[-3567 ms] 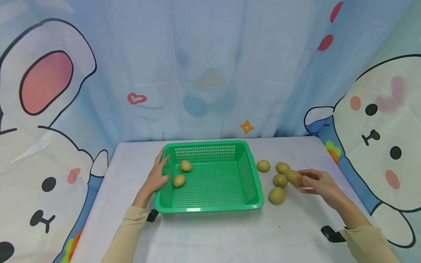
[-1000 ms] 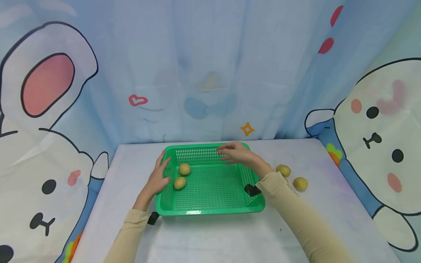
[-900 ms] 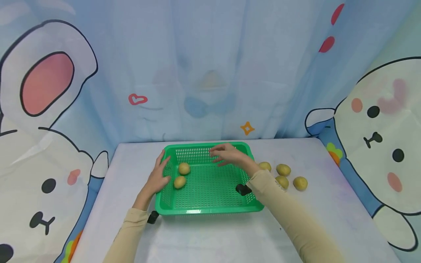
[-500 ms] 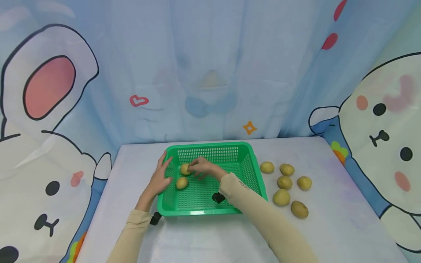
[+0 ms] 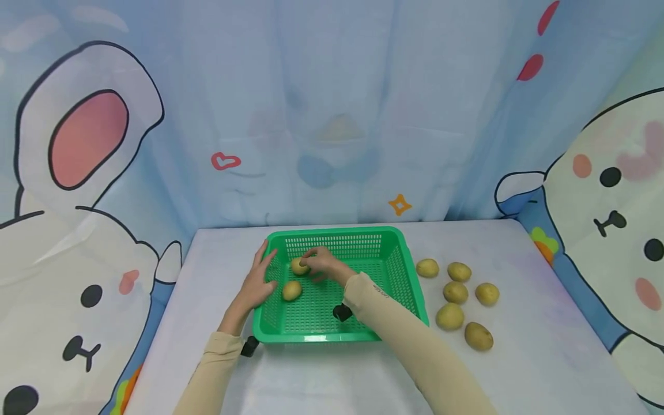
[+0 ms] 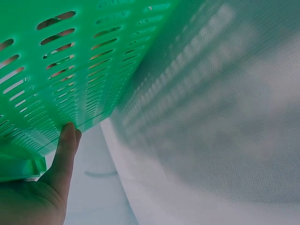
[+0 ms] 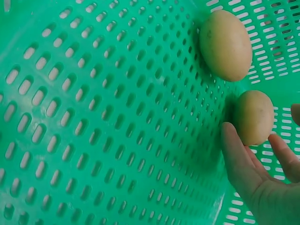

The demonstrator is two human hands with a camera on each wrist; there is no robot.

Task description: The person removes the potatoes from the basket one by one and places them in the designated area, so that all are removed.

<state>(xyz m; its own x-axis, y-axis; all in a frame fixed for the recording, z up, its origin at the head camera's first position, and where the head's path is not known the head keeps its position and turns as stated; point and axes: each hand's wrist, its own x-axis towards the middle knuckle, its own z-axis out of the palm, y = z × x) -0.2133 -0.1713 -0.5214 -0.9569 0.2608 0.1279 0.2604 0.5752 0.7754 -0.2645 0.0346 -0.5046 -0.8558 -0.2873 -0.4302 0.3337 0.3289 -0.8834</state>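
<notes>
A green perforated plastic basket (image 5: 342,339) stands on the white-covered table with two potatoes in its left part. My left hand (image 5: 254,287) rests against the basket's left side, fingers straight along the rim and outer wall. In the left wrist view, a finger of the left hand (image 6: 54,187) touches the outside of the slotted wall. My right hand (image 5: 323,264) reaches into the basket, fingers and thumb pinching the rear potato (image 7: 254,117) from its near side. The second potato (image 5: 292,290) lies closer to the front; the right wrist view shows both potatoes near the basket wall.
Several more potatoes lie loosely grouped on the table right of the basket, among them a near one (image 5: 478,336) and a far one (image 5: 459,271). A printed blue curtain (image 5: 337,115) hangs behind the table.
My right hand has left the potatoes on the right, crossed over the basket and come down on the rear potato inside it. The left hand stays at the basket's left side.
</notes>
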